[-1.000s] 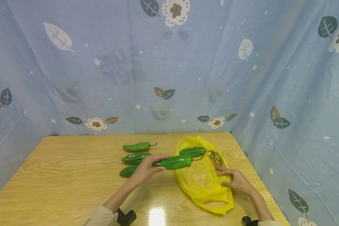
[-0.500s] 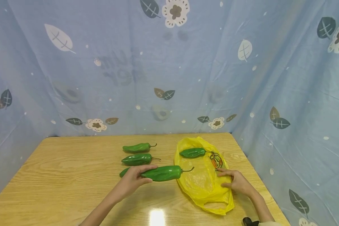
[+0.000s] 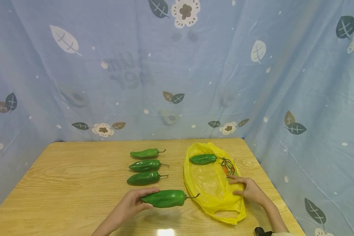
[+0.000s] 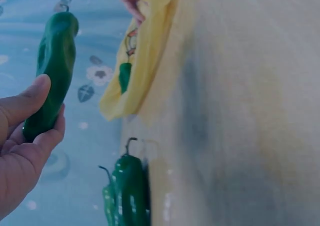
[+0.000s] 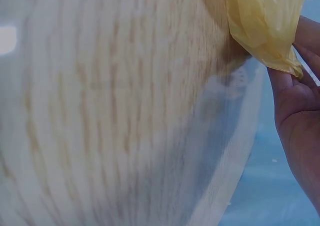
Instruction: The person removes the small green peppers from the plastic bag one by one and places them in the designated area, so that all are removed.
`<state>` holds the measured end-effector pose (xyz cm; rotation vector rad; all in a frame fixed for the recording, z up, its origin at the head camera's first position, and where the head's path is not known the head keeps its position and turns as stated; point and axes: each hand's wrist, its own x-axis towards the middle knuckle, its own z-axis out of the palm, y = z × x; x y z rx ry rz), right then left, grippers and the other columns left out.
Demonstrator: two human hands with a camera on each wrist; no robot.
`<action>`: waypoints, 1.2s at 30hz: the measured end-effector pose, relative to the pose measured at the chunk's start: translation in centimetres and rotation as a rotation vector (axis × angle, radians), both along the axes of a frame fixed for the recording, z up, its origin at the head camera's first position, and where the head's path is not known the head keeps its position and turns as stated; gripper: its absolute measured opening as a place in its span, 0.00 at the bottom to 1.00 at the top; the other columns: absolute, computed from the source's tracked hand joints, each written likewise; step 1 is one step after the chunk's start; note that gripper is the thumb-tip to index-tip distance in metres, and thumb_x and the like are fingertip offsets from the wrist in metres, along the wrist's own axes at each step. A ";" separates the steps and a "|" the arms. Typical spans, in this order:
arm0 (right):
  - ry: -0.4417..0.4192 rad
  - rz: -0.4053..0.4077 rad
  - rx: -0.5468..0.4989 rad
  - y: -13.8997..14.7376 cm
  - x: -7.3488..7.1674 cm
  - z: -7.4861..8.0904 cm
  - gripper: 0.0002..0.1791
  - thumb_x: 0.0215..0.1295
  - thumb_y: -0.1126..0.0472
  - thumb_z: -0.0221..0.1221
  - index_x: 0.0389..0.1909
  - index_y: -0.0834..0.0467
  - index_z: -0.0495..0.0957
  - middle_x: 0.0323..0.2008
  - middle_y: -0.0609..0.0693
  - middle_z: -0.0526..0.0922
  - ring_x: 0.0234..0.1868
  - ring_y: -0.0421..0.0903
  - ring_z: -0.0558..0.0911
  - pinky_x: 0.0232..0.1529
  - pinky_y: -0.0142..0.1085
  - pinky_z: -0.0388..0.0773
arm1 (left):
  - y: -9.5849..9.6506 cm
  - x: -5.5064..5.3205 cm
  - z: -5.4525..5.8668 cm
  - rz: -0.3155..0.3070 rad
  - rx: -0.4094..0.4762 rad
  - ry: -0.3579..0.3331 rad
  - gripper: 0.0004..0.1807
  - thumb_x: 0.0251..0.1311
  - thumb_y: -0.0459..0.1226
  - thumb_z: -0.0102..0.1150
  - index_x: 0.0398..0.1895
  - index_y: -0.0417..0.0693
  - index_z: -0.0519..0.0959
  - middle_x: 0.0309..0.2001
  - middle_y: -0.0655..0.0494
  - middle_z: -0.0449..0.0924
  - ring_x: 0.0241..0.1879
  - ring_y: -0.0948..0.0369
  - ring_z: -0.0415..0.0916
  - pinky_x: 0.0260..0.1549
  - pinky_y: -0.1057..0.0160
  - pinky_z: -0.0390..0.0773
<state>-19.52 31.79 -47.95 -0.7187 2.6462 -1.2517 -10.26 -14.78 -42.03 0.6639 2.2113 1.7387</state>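
My left hand (image 3: 131, 205) pinches a large green pepper (image 3: 165, 199) by its blunt end, thumb on one side and fingers on the other. The pepper is held up above the table, its stem pointing right. In the left wrist view the thumb lies across the lower part of this pepper (image 4: 57, 61). My right hand (image 3: 250, 190) grips the right edge of a yellow plastic bag (image 3: 205, 183), whose mouth is spread open. Inside the bag lie another green pepper (image 3: 203, 159) and, close to its stem, an orange-and-green cluster (image 3: 228, 167) with dark thin lines.
Three green peppers lie in a column left of the bag: a far one (image 3: 144, 153), a middle one (image 3: 145, 165) and a near one (image 3: 143, 178), stems to the right. The wooden table (image 3: 62, 190) ends at a blue patterned curtain (image 3: 129, 108) behind and at the sides.
My left hand has drawn the pepper from over the bag's left side toward the left and the near edge, uncovering the nearest pepper in the column. My right hand stays at the bag's edge.
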 end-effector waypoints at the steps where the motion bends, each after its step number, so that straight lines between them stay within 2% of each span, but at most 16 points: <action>1: -0.003 -0.001 -0.007 0.0 0.0 0.0 0.20 0.54 0.64 0.68 0.48 0.66 0.81 0.60 0.68 0.71 0.63 0.73 0.60 0.51 0.19 0.68 | -0.1 0.2 -0.2 -0.002 0.000 0.005 0.25 0.58 0.29 0.62 0.60 0.30 0.72 0.60 0.30 0.68 0.49 0.65 0.78 0.40 0.68 0.81; 4: -0.006 -0.001 -0.004 0.1 0.0 -0.1 0.20 0.55 0.63 0.68 0.48 0.65 0.81 0.60 0.68 0.71 0.63 0.72 0.61 0.51 0.18 0.67 | -0.6 0.6 -0.9 -0.012 -0.006 0.017 0.25 0.57 0.29 0.62 0.59 0.29 0.72 0.60 0.28 0.68 0.50 0.64 0.78 0.40 0.67 0.81; 9: -0.022 -0.023 0.007 0.1 0.0 -0.2 0.19 0.54 0.63 0.69 0.48 0.64 0.82 0.60 0.66 0.72 0.63 0.71 0.61 0.51 0.19 0.68 | -1.5 1.2 -2.2 -0.075 0.018 0.021 0.26 0.59 0.32 0.62 0.59 0.26 0.71 0.58 0.25 0.68 0.51 0.73 0.74 0.41 0.68 0.81; 11: -0.017 -0.028 0.008 0.0 0.1 -0.2 0.19 0.54 0.63 0.69 0.47 0.63 0.82 0.60 0.66 0.73 0.62 0.71 0.62 0.51 0.19 0.68 | -1.8 1.4 -2.6 -0.118 0.053 0.013 0.27 0.60 0.33 0.61 0.59 0.25 0.69 0.58 0.24 0.67 0.52 0.75 0.72 0.43 0.68 0.80; 15: -0.014 -0.020 0.008 0.0 0.1 -0.1 0.18 0.54 0.64 0.69 0.47 0.63 0.82 0.59 0.67 0.73 0.62 0.72 0.63 0.51 0.19 0.68 | -2.3 1.7 -3.5 -0.192 0.120 0.041 0.29 0.62 0.34 0.59 0.60 0.20 0.66 0.57 0.20 0.65 0.54 0.75 0.70 0.46 0.68 0.78; 18: -0.028 -0.012 0.000 -0.1 0.1 0.1 0.19 0.55 0.64 0.68 0.48 0.64 0.81 0.60 0.68 0.72 0.63 0.72 0.63 0.51 0.20 0.68 | -2.6 1.8 -4.0 -0.206 0.139 0.053 0.28 0.62 0.32 0.58 0.59 0.19 0.65 0.56 0.19 0.64 0.54 0.74 0.71 0.47 0.67 0.79; 20: -0.038 -0.014 -0.007 -0.1 0.1 0.2 0.19 0.55 0.64 0.68 0.48 0.64 0.81 0.60 0.68 0.72 0.63 0.71 0.62 0.51 0.20 0.69 | -2.8 1.7 -4.3 -0.181 0.114 0.044 0.27 0.61 0.31 0.58 0.59 0.20 0.66 0.57 0.20 0.65 0.54 0.75 0.71 0.47 0.66 0.79; 25: -0.056 -0.016 -0.021 -0.1 0.1 0.3 0.19 0.55 0.65 0.68 0.49 0.65 0.81 0.61 0.68 0.71 0.64 0.71 0.61 0.51 0.19 0.69 | -3.1 1.5 -4.6 -0.060 -0.003 -0.028 0.26 0.58 0.30 0.62 0.59 0.27 0.71 0.58 0.26 0.69 0.50 0.74 0.73 0.44 0.66 0.80; 27: -0.060 -0.016 -0.026 -0.1 0.2 0.3 0.20 0.55 0.65 0.68 0.49 0.65 0.81 0.61 0.68 0.71 0.64 0.71 0.61 0.51 0.19 0.68 | -3.2 1.2 -4.7 -0.025 -0.033 -0.048 0.26 0.57 0.31 0.62 0.59 0.29 0.72 0.58 0.28 0.70 0.49 0.72 0.75 0.43 0.66 0.80; 31: -0.068 -0.016 -0.036 0.0 0.1 0.1 0.20 0.55 0.64 0.68 0.49 0.65 0.81 0.61 0.68 0.71 0.64 0.71 0.60 0.51 0.20 0.69 | -3.4 0.6 -4.9 0.003 -0.038 -0.075 0.25 0.58 0.30 0.61 0.59 0.29 0.72 0.59 0.28 0.69 0.51 0.61 0.77 0.45 0.65 0.80; 36: -0.067 -0.012 -0.036 0.1 0.1 0.1 0.20 0.55 0.64 0.68 0.49 0.65 0.81 0.61 0.68 0.71 0.64 0.72 0.60 0.51 0.20 0.70 | -3.8 -0.4 -4.9 0.066 -0.098 -0.074 0.24 0.57 0.30 0.63 0.58 0.32 0.74 0.59 0.31 0.70 0.53 0.52 0.76 0.45 0.66 0.80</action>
